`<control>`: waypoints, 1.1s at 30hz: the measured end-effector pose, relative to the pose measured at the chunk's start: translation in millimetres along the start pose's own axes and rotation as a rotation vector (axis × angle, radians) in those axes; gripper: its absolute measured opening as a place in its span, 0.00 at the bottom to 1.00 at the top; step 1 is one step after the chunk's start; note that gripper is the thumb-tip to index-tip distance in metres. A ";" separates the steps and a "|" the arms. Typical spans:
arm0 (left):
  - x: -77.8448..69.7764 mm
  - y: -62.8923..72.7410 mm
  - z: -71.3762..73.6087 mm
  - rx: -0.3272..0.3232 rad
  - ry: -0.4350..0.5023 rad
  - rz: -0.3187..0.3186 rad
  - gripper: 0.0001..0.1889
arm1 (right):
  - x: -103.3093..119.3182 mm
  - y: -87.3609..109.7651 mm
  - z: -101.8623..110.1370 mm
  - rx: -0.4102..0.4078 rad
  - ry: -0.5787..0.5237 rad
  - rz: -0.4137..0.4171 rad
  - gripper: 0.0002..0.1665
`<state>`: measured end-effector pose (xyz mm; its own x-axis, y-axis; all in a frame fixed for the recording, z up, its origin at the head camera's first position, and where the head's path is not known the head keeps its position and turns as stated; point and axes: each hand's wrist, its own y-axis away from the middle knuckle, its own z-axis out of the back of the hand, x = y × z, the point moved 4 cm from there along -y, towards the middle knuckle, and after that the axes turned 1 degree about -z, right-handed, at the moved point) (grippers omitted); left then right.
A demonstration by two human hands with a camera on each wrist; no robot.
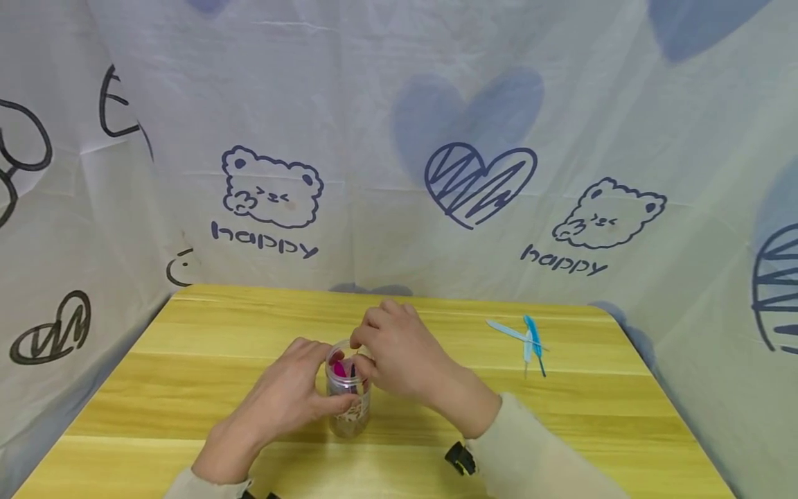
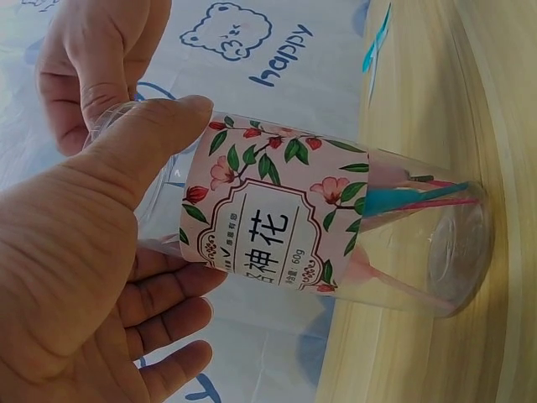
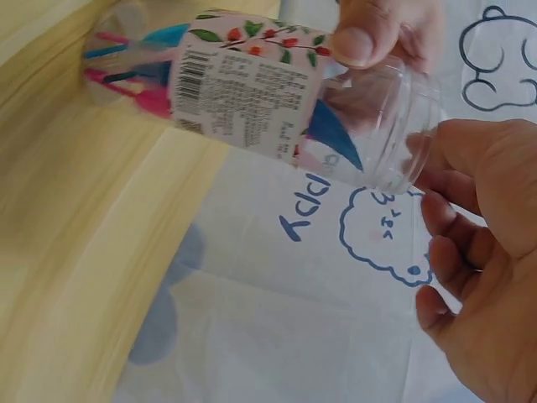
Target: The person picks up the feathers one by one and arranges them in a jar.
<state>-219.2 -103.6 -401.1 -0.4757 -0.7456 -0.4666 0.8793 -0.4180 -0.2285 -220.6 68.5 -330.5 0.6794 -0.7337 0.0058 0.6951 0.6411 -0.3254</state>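
Observation:
A clear plastic jar [image 1: 349, 416] stands upright on the table, with its mouth uncovered. My left hand [image 1: 299, 388] grips its upper part, thumb on the near side. A pink floral label [image 2: 277, 210] wraps the jar. Inside are several feathers, among them a magenta one [image 1: 339, 369] and a dark blue one [image 3: 331, 136] reaching up toward the mouth. My right hand [image 1: 399, 350] is at the jar's rim, its thumb and forefinger close together over the opening. The right wrist view shows its other fingers [image 3: 453, 260] loosely bent outside. Whether anything is between the fingertips is unclear.
To the right on the wooden table [image 1: 561, 430] lie a bright blue feather [image 1: 534, 336] and pale feathers [image 1: 508, 330], crossing one another. A white cloth [image 1: 374, 90] with printed hearts and bears hangs behind and at both sides. A black strap [image 1: 461, 458] shows near the right sleeve.

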 end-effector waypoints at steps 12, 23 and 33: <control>1.5 -0.3 0.7 -0.001 -0.004 0.025 0.37 | -3.6 9.7 -1.9 -0.253 0.060 0.081 0.08; 0.5 1.5 -0.9 0.013 -0.019 0.084 0.40 | -58.9 51.1 -17.6 -0.375 0.062 -0.110 0.07; 1.0 2.3 -2.4 0.006 -0.018 0.088 0.40 | -135.9 105.6 -56.4 -0.318 0.157 -0.280 0.06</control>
<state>-217.5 -104.0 -404.1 -0.3974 -0.7888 -0.4690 0.9174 -0.3536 -0.1827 -252.7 223.2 -418.9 0.4141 -0.9102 -0.0006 0.7240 0.3298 -0.6058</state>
